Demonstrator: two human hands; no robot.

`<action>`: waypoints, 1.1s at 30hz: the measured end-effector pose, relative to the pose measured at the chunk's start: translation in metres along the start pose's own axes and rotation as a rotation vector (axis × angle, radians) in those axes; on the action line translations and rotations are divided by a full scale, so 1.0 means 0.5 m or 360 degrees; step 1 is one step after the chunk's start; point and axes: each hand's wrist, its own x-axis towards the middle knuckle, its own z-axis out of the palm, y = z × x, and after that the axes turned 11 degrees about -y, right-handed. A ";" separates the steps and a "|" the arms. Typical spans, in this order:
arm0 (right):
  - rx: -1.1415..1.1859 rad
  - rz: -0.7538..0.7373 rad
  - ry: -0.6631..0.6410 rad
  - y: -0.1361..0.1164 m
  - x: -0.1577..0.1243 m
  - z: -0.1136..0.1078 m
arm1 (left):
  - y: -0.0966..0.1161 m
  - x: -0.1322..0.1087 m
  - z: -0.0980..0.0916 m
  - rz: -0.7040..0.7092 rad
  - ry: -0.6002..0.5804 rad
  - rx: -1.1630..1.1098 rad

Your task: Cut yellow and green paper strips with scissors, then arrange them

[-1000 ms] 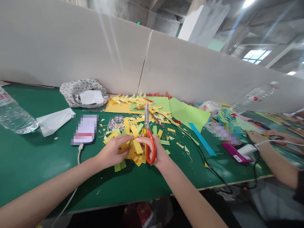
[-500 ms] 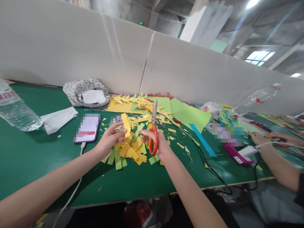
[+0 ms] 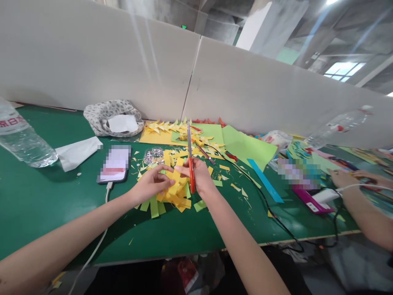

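Observation:
My right hand grips red-handled scissors, blades pointing up and away, closed. My left hand pinches a yellow paper strip just left of the scissors. Both hands hover over a heap of yellow and green paper strips on the green table.
A phone on a white cable lies left of the heap. A water bottle, a tissue and a patterned pouch sit further left. Coloured paper sheets lie behind. Another person's hands work at the right. A white partition backs the table.
My left hand lifted a yellow strip from the heap and brought it lower, close to the scissors. The scissors turned more upright. The camera view shifted slightly.

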 end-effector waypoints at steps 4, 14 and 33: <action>0.0065 -0.0084 0.0056 -0.001 0.004 -0.007 | -0.007 0.005 -0.007 0.0012 0.0091 -0.0034; 0.0180 -0.0234 0.0149 0.022 0.012 -0.021 | 0.008 0.007 -0.010 -0.0063 0.0326 -0.0369; 0.0365 -0.0362 0.0429 0.023 0.013 -0.035 | -0.019 0.014 -0.017 -0.0133 0.0160 -0.0058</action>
